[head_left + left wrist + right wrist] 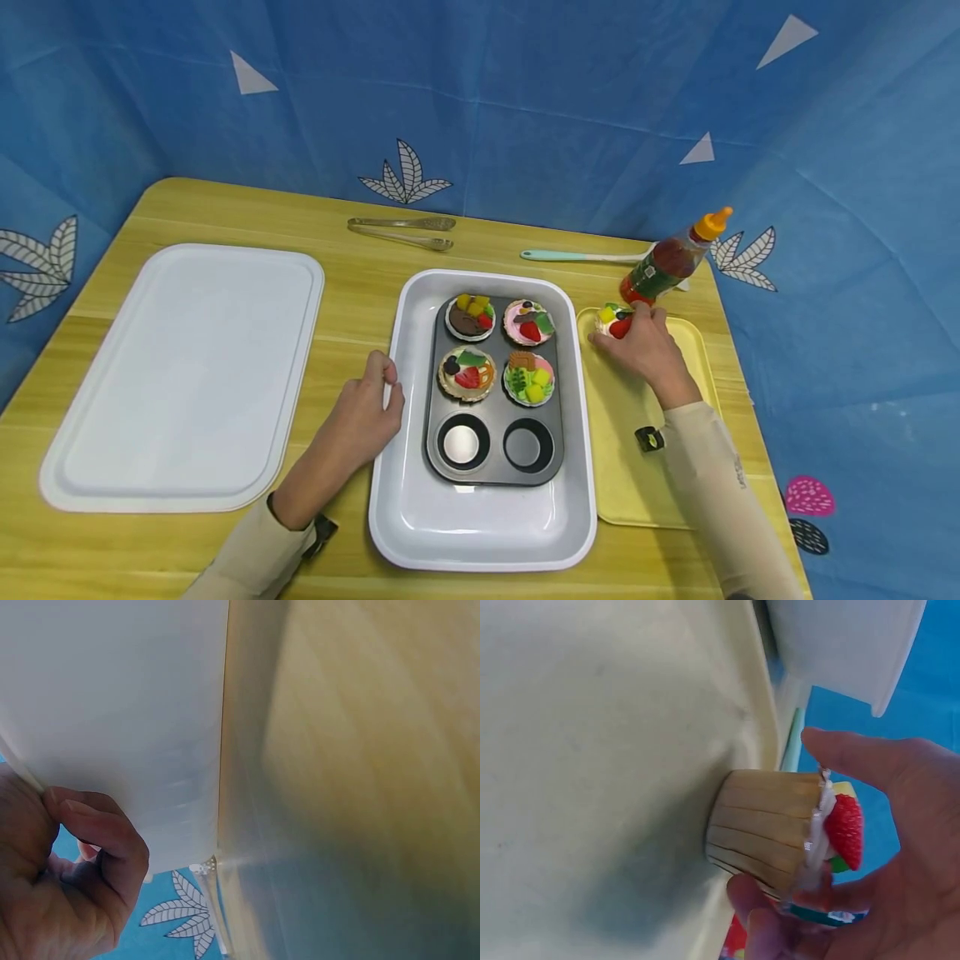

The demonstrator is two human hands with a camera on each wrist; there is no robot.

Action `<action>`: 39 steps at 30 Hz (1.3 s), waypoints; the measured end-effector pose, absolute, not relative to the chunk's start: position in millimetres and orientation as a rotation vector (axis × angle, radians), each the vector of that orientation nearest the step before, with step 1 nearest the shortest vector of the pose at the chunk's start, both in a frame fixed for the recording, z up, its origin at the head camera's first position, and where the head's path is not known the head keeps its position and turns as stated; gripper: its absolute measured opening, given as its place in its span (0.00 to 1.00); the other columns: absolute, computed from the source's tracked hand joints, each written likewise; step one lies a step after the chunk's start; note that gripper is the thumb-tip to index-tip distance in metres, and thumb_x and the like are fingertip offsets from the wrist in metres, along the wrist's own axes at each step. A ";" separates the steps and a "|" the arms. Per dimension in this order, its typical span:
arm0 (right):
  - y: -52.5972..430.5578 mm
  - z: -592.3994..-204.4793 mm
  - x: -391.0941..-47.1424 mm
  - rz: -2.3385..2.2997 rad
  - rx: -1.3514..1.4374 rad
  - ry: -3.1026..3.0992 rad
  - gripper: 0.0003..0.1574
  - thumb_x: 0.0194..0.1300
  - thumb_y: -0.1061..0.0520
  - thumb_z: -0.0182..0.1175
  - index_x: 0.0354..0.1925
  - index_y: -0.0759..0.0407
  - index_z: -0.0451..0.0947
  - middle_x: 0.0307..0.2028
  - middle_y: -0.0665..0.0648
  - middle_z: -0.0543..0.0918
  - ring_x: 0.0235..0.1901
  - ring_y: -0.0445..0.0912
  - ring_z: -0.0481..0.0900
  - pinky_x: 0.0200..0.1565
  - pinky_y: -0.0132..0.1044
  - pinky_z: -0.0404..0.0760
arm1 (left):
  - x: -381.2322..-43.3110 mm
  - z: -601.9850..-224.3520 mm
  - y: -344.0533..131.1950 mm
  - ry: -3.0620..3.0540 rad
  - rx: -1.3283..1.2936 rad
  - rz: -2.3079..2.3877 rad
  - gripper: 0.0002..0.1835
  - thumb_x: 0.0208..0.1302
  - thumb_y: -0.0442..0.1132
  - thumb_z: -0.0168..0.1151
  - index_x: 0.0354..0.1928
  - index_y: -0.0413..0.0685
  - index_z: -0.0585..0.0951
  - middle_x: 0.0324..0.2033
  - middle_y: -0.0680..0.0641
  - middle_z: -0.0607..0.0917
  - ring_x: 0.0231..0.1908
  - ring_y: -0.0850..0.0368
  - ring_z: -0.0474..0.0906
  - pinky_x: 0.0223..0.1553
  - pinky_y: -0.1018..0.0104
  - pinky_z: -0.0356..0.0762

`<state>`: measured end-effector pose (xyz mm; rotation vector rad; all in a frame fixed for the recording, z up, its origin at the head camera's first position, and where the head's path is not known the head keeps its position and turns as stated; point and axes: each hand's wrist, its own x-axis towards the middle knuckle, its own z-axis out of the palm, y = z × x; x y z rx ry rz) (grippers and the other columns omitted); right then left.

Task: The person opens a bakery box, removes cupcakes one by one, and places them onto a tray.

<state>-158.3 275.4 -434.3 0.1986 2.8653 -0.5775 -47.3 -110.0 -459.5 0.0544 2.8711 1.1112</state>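
My left hand (pixel 363 415) is at the left edge of a deep white tray (pixel 397 546); its curled fingers hold the rim, seen close in the left wrist view. Inside stands a dark muffin tin (pixel 497 467). Several toy cupcakes fill its back two rows, one a chocolate-topped cupcake (pixel 469 320); the two front cups are bare. My right hand (pixel 647 346) grips a strawberry-topped cupcake (pixel 765 825) over the back left corner of a yellow tray (pixel 618 467). In the right wrist view, thumb and fingers lie around its pleated tan wrapper.
A flat white tray (pixel 180 375) lies on the left. Metal tongs (pixel 401 223) and a mint-handled utensil (pixel 558 255) lie along the back. A red sauce bottle (pixel 663 268) with an orange cap stands behind the yellow tray. Blue printed cloth (pixel 525 108) hangs behind the table.
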 end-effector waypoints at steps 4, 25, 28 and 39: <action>274.1 -425.4 -153.4 -0.556 0.234 2.876 0.61 0.58 0.31 0.65 0.69 0.70 0.53 0.55 0.76 0.62 0.41 0.67 0.75 0.43 0.60 0.75 | -47.2 -459.6 -109.0 2.867 0.054 1.107 0.06 0.70 0.37 0.51 0.43 0.49 0.64 0.14 0.46 0.69 0.18 0.51 0.69 0.20 0.61 0.66; 221.8 -353.8 -104.8 -0.712 0.096 2.971 0.71 0.53 0.21 0.63 0.76 0.64 0.50 0.62 0.71 0.63 0.41 0.59 0.76 0.37 0.53 0.77 | -46.9 -458.0 -110.0 2.878 0.074 1.095 0.06 0.70 0.36 0.51 0.43 0.48 0.64 0.15 0.45 0.69 0.20 0.49 0.70 0.22 0.59 0.67; 210.5 -351.4 -101.5 -0.765 0.072 2.971 0.69 0.53 0.22 0.64 0.75 0.62 0.52 0.63 0.69 0.64 0.43 0.59 0.75 0.40 0.54 0.77 | -47.4 -457.6 -111.0 2.879 0.076 1.093 0.06 0.70 0.36 0.51 0.43 0.47 0.64 0.15 0.45 0.69 0.20 0.49 0.70 0.22 0.59 0.67; 175.2 -366.5 -92.0 -0.820 0.037 2.893 0.62 0.52 0.25 0.67 0.70 0.61 0.61 0.59 0.64 0.69 0.37 0.54 0.76 0.39 0.50 0.77 | -47.0 -457.4 -110.1 2.870 0.074 1.110 0.06 0.70 0.36 0.51 0.43 0.48 0.65 0.14 0.46 0.69 0.19 0.50 0.69 0.21 0.60 0.66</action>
